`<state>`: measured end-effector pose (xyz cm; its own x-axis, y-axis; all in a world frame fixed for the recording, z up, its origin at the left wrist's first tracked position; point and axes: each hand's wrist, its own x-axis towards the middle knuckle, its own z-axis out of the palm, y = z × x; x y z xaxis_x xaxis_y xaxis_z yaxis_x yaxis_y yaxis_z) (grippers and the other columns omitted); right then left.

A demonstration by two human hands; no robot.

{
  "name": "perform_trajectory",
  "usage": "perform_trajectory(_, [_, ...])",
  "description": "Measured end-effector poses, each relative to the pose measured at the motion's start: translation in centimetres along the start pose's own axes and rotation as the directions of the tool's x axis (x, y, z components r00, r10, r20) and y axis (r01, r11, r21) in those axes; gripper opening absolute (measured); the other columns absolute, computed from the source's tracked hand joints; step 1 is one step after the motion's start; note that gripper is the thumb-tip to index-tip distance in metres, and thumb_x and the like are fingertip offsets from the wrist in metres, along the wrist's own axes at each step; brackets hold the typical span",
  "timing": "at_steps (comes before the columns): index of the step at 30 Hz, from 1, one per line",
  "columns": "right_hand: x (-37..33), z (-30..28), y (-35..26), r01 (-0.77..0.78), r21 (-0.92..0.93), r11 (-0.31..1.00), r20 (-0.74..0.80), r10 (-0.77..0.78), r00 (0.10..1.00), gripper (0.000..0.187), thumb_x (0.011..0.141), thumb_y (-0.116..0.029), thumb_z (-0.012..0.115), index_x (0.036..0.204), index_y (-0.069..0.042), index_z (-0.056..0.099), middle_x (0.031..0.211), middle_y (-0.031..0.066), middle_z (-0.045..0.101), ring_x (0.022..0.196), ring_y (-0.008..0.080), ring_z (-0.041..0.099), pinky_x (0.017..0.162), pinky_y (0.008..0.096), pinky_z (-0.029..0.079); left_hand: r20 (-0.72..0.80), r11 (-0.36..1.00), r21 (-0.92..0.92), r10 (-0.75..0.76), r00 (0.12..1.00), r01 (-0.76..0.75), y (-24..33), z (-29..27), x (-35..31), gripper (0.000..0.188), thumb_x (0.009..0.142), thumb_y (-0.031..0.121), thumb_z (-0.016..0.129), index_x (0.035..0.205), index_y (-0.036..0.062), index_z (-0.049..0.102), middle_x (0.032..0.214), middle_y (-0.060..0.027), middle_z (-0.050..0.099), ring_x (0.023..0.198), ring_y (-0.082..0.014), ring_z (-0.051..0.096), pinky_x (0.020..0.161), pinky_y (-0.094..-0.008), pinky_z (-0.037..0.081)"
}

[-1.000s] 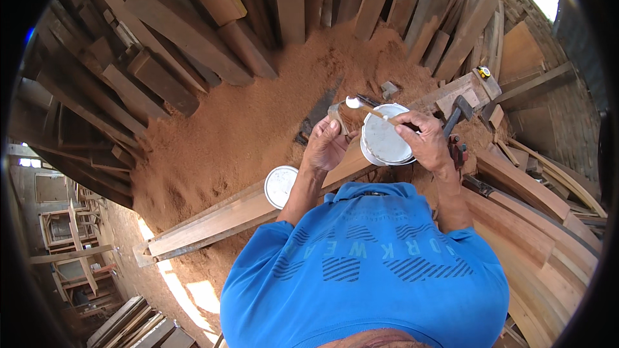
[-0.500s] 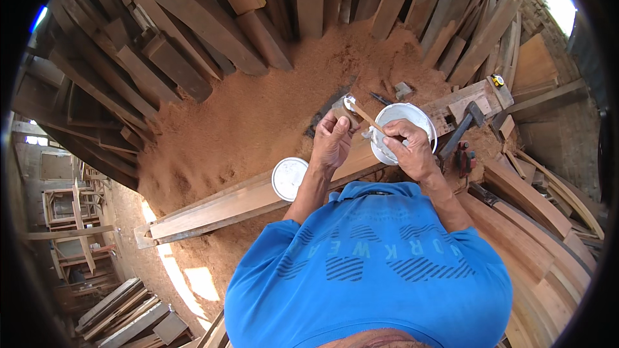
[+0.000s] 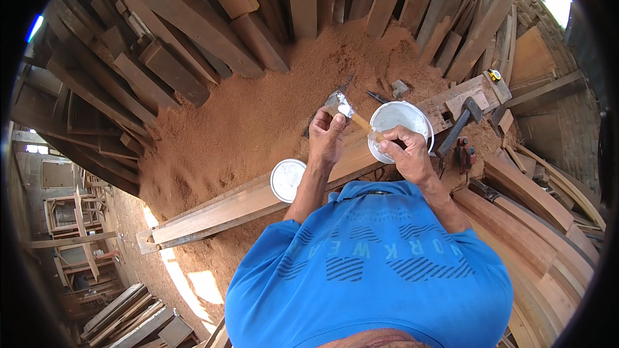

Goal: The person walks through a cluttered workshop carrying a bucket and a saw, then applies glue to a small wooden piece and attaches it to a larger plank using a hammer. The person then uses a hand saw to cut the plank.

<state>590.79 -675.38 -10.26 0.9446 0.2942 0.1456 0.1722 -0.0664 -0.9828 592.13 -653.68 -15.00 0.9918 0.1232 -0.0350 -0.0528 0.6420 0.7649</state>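
My left hand [image 3: 326,136] pinches the pale bristle end of a paintbrush [image 3: 340,104]. My right hand [image 3: 405,153] grips the brush's wooden handle just over the rim of a white bucket [image 3: 401,117]. The bucket stands on a long wooden beam [image 3: 240,205] that lies across the sawdust. A round white lid [image 3: 287,179] lies on the beam to the left of my left forearm. Both forearms reach out from my blue shirt [image 3: 374,270].
A hammer [image 3: 459,126] and small dark tools lie on the boards right of the bucket. Sawdust [image 3: 251,116] covers the ground ahead. Planks [image 3: 193,32] lean all around the far side, and curved boards [image 3: 541,219] are stacked at right.
Both hands stay on the brush by the bucket. The brush end has shifted slightly left with my left hand, and the view has shifted a little.
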Motion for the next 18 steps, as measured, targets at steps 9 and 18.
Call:
perform_trajectory(9, [0.1, -2.4, -0.5, -0.159, 0.289, 0.944, 0.093, 0.137, 0.986, 0.011, 0.094, -0.010, 0.072, 0.098, 0.001, 0.070, 0.089, 0.0032, 0.070, 0.083, 0.0074, 0.062, 0.076, 0.0248, 0.052, 0.120, 0.961, 0.269, 0.037, 0.992, -0.069, 1.3, 1.8, -0.4, 0.065, 0.086, 0.025, 0.084, 0.136, -0.0033, 0.052, 0.122, -0.0102, 0.065, 0.112, -0.0179, 0.063, 0.099, -0.0348, 0.053])
perform_trajectory(18, [1.1, -4.0, -2.4, 0.036, -0.035, 0.999, -0.009, -0.036, 0.999, 0.017, 0.089, -0.008, 0.076, 0.100, 0.002, 0.070, 0.106, 0.0114, 0.073, 0.102, 0.0182, 0.067, 0.093, 0.0330, 0.051, 0.068, 0.887, 0.448, -0.161, 0.985, 0.114, 2.9, 1.4, -1.3, 0.062, 0.090, 0.026, 0.078, 0.137, -0.0052, 0.052, 0.117, -0.0094, 0.065, 0.103, -0.0159, 0.062, 0.089, -0.0303, 0.052])
